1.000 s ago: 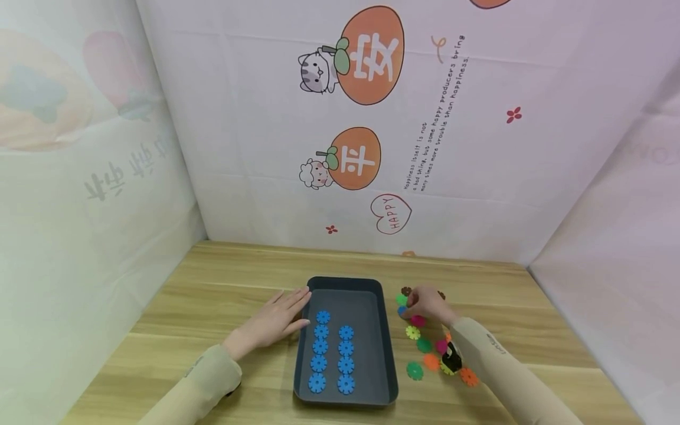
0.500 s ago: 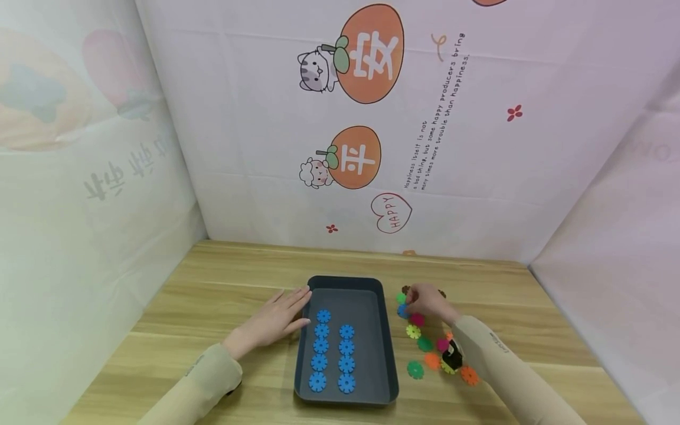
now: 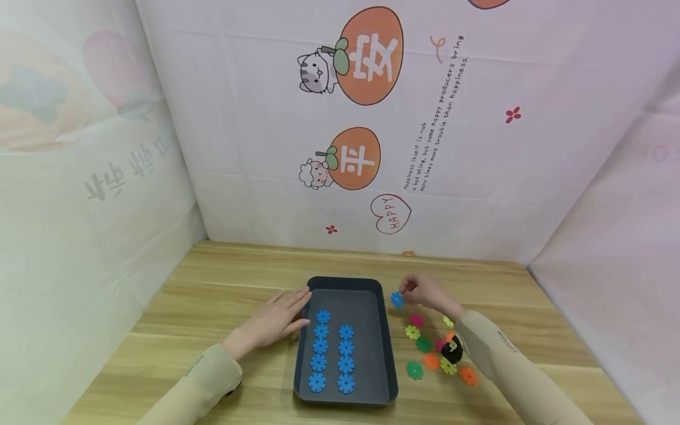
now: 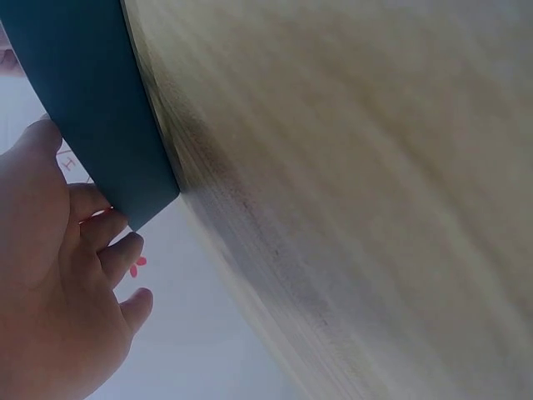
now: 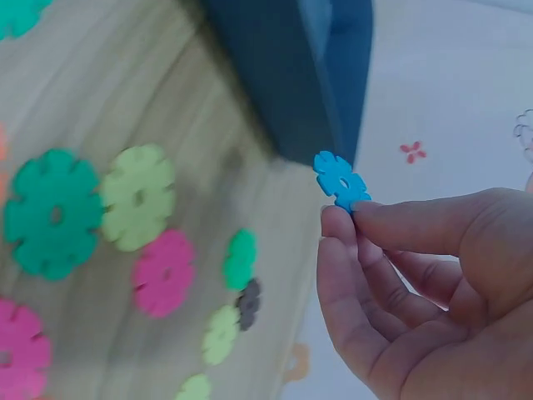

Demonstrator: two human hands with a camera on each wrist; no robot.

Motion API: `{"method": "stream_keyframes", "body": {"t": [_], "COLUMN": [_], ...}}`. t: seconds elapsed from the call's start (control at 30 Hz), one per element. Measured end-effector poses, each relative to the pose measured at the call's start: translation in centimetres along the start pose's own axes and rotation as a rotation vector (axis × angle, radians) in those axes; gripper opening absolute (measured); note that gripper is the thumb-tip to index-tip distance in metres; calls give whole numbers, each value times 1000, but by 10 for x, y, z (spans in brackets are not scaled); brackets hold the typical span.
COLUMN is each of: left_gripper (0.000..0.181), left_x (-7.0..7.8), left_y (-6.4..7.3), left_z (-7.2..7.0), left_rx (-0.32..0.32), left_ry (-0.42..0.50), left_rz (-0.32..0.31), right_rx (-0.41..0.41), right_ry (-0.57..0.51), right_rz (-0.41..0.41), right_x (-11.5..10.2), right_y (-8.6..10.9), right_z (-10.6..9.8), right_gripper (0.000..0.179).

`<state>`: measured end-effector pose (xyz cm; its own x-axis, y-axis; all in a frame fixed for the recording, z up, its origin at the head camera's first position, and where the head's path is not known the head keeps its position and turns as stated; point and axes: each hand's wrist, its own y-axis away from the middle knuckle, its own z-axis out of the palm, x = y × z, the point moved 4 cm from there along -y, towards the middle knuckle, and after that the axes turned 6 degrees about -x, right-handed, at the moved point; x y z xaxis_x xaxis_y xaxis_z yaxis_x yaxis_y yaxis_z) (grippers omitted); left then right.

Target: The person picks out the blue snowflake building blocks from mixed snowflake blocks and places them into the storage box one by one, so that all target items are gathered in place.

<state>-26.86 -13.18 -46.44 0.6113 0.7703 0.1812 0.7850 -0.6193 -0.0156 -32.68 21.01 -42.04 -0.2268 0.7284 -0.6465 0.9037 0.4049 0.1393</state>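
Note:
Between thumb and fingers, my right hand (image 3: 427,293) pinches a blue notched plastic disc (image 5: 339,178), held above the table just right of the dark grey tray (image 3: 390,360). In the right wrist view the disc overlaps the tray's corner. My left hand (image 3: 274,319) rests with extended fingers on the tray's left rim; the left wrist view shows its fingertips along the tray wall (image 4: 100,108). Inside the tray lie two columns of blue discs, a longer left column (image 3: 320,346) and a shorter right column (image 3: 346,365).
Loose discs lie on the wooden table (image 3: 239,265) right of the tray, among them a pink one (image 5: 164,273), a green one (image 3: 415,370), an orange one (image 3: 468,376) and a yellow one (image 3: 412,332). Printed cloth walls (image 3: 255,147) stand around the table.
My right hand has picked the blue disc up from among the loose discs and moved it slightly left, toward the tray. The left hand has stayed on the rim.

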Motion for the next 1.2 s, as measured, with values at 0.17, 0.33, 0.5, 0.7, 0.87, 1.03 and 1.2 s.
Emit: {"method": "stream_keyframes", "body": {"t": [0.17, 0.33, 0.5, 0.7, 0.87, 1.03, 1.2], "left_gripper": [67, 67, 67, 67, 67, 66, 66], "left_x": [-2, -2, -2, 0, 0, 0, -1], "left_y": [0, 0, 0, 0, 1, 1, 0], "left_z": [2, 4, 4, 2, 3, 3, 3], "left_rx": [-1, -9, -13, -1, 16, 13, 0], "left_ry": [-5, -4, 6, 11, 11, 5, 14], "left_rz": [1, -5, -10, -8, 2, 1, -5], "right_rx": [-19, -42, -90, -133, -162, -173, -170], "right_ry": [-14, 32, 12, -19, -57, -77, -49], "right_rz": [-39, -97, -125, -137, -105, -84, -90], "right_x": [-23, -43, -58, -65, -65, -67, -69], "right_y": [-2, -5, -10, -20, -27, -30, -31], "right_z": [-1, 9, 27, 50, 66, 76, 80], "right_gripper": [7, 6, 4, 5, 5, 4, 4]}}
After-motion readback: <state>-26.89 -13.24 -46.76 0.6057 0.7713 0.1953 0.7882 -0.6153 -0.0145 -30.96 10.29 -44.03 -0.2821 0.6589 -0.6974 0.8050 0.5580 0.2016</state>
